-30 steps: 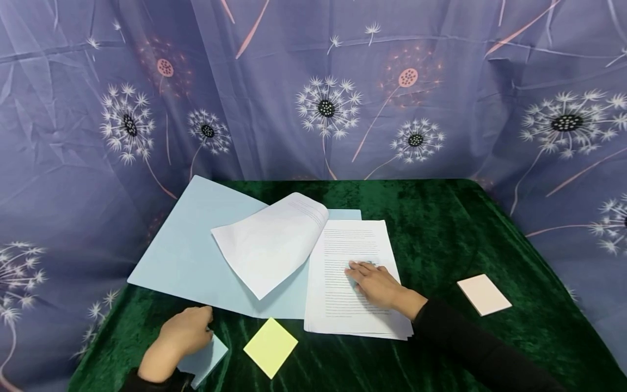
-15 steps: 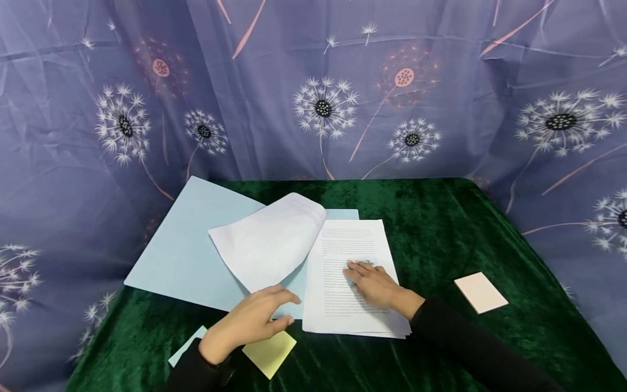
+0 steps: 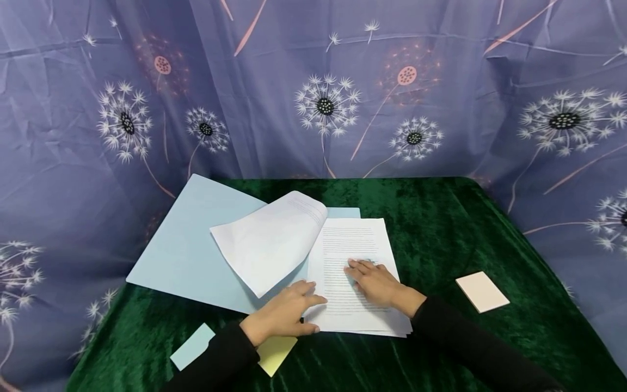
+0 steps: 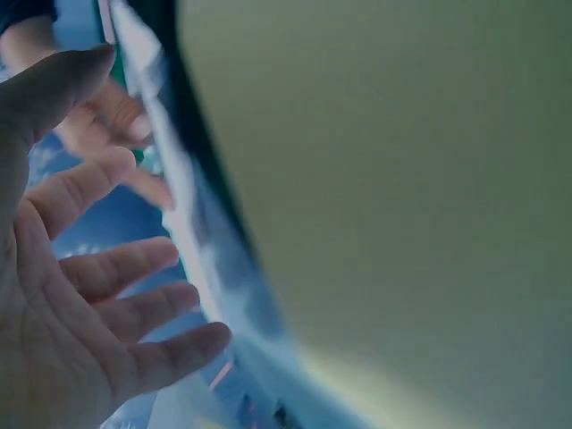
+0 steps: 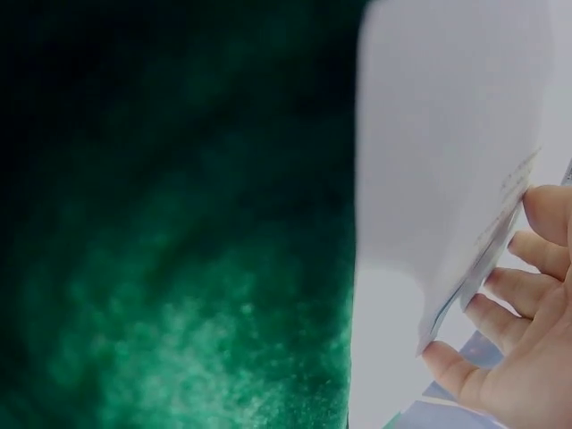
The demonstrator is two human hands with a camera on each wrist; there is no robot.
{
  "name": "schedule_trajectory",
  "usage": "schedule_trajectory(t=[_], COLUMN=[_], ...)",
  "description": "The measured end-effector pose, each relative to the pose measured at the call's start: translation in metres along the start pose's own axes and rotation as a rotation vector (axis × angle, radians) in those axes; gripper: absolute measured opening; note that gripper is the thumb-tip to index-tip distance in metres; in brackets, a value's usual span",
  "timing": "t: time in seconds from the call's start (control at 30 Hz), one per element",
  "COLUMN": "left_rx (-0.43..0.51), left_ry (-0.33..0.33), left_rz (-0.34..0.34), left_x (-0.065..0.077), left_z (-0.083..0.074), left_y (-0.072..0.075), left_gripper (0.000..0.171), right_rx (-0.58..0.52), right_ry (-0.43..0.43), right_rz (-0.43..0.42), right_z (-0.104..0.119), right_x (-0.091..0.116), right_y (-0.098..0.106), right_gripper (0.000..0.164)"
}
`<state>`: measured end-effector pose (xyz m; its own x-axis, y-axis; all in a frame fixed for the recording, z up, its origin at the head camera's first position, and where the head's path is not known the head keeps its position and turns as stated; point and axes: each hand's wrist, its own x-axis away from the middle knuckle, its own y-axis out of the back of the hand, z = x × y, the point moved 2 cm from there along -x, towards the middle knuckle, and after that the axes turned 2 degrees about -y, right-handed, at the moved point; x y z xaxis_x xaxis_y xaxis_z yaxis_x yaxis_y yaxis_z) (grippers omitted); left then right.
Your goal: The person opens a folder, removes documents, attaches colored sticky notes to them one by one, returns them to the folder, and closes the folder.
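Observation:
A stack of printed paper [image 3: 338, 321] lies on the right part of a light blue folder [image 3: 171, 245]. One sheet [image 3: 266, 245] is turned over to the left and curls up off the folder. My right hand [image 3: 374, 283] rests on the top printed page with fingers extended; a small bluish patch [image 3: 367, 261] shows by its fingertips. My left hand [image 3: 289, 313] is at the stack's lower left edge, fingers spread and holding nothing. In the left wrist view, the left hand's fingers [image 4: 143, 268] are apart, with the right hand [image 4: 107, 116] beyond them.
A yellow sticky note pad [image 3: 276, 354] lies partly under the left forearm. A light blue pad [image 3: 193, 345] is left of that sleeve, and a pale pink pad [image 3: 482, 292] lies at the right. Green velvet cloth [image 3: 431, 234] covers the table; a dandelion-print curtain [image 3: 274, 109] hangs behind.
My left hand has left the light blue pad and moved right, past the yellow pad, to the stack's lower left edge, its fingers opening out. The right hand stays on the page.

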<state>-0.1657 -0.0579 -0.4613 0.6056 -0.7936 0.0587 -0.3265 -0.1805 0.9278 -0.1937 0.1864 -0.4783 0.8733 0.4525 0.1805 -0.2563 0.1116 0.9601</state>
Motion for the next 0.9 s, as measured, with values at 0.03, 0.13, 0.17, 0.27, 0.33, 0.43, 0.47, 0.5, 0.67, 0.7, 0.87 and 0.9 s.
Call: schedule_trajectory(t=[0.03,0.13,0.17,0.27,0.33,0.43,0.47,0.5,0.67,0.7,0.87,0.9], left_rx=[-0.019,-0.058,-0.065,-0.073,-0.068,-0.072,-0.074,-0.076,-0.109,-0.114,-0.117,-0.114], left_ry=[0.007,0.033,0.043,0.066,0.075,0.079,0.082,0.082,0.076,0.073,0.076,0.077], left_rz=[0.009,0.031,0.037,0.059,0.071,0.081,0.085,0.085,0.088,0.087,0.091,0.092], left_x=[-0.002,-0.006,-0.007,-0.008,-0.009,-0.010,-0.011,-0.011,-0.014,-0.015,-0.016,-0.016], left_z=[0.000,-0.001,-0.001,-0.002,-0.003,-0.004,-0.004,-0.004,-0.004,-0.004,-0.006,-0.006], left_y=[-0.002,-0.008,-0.009,-0.009,-0.008,-0.007,-0.007,-0.007,-0.008,-0.008,-0.008,-0.008], left_gripper=[0.054,0.060,0.061,0.064,0.065,0.065,0.065,0.065,0.065,0.065,0.062,0.061], right_rx=[0.002,0.004,0.006,0.012,0.013,0.011,0.009,0.007,-0.002,-0.008,-0.038,-0.039], right_ry=[0.006,0.020,0.023,0.021,0.022,0.027,0.028,0.029,0.033,0.037,0.073,0.082], right_rz=[-0.003,-0.006,-0.007,-0.007,-0.006,-0.004,-0.004,-0.003,-0.005,-0.007,-0.029,-0.036], right_z=[0.000,0.000,0.000,-0.002,-0.002,-0.003,-0.003,-0.004,-0.008,-0.009,-0.016,-0.018], right_x=[0.000,0.000,-0.001,0.000,-0.001,-0.001,-0.001,-0.001,-0.001,-0.001,-0.001,0.000], right_y=[0.000,-0.001,-0.002,-0.002,-0.003,-0.003,-0.003,-0.003,0.000,0.000,0.001,0.001], right_gripper=[0.048,0.048,0.049,0.049,0.050,0.050,0.050,0.050,0.050,0.049,0.049,0.049])
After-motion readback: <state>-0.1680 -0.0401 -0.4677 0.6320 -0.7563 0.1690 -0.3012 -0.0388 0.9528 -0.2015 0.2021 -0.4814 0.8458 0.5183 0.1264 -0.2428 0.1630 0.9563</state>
